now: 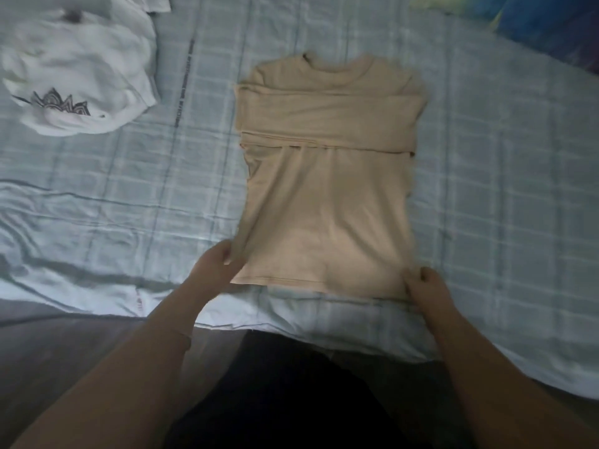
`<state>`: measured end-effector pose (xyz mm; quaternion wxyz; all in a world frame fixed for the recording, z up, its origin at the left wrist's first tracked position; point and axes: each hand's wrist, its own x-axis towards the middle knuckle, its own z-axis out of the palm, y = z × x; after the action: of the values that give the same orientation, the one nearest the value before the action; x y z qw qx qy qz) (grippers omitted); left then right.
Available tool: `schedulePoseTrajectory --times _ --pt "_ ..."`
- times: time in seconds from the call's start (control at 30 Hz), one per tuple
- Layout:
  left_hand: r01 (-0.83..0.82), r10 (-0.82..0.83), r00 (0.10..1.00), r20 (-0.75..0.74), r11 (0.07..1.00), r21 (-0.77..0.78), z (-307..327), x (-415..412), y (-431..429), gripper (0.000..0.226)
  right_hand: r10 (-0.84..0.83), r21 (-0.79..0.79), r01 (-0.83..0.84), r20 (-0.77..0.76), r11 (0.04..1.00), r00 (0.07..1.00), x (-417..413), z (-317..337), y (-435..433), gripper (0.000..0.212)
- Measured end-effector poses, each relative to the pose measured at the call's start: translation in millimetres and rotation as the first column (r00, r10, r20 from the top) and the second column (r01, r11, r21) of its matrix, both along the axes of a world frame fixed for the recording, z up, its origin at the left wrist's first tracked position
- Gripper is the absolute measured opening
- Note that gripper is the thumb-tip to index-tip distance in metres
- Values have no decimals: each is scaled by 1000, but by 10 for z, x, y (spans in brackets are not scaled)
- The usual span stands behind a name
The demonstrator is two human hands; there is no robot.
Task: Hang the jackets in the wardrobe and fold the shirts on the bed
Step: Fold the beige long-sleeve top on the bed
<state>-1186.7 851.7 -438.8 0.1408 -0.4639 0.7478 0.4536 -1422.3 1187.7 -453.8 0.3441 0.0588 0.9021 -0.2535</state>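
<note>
A beige shirt (327, 176) lies flat on the bed (502, 189), collar away from me, with both sleeves folded across the chest. My left hand (217, 267) pinches the bottom left corner of its hem. At the bottom right corner, my right hand (424, 286) grips the hem. The hem sits close to the bed's near edge. A white shirt (81, 76) with a dark print lies bunched at the far left of the bed.
The bed carries a pale blue checked sheet, wrinkled at the left. A blue and yellow fabric (534, 17) lies at the far right corner. Grey floor (48, 345) shows below the bed edge at the left.
</note>
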Motion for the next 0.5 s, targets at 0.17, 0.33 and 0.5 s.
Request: schedulePoseTrajectory --times 0.17,0.33,0.5 --pt "-442 526 848 -55 761 475 105 270 138 12 -86 -212 85 4 974 996 115 137 354 21" --pt "-458 472 879 64 801 385 46 710 320 24 2 -145 13 103 989 995 176 -319 965 51" --pt "-525 531 838 130 716 459 -28 841 449 16 -140 -119 165 196 979 971 326 -91 794 23"
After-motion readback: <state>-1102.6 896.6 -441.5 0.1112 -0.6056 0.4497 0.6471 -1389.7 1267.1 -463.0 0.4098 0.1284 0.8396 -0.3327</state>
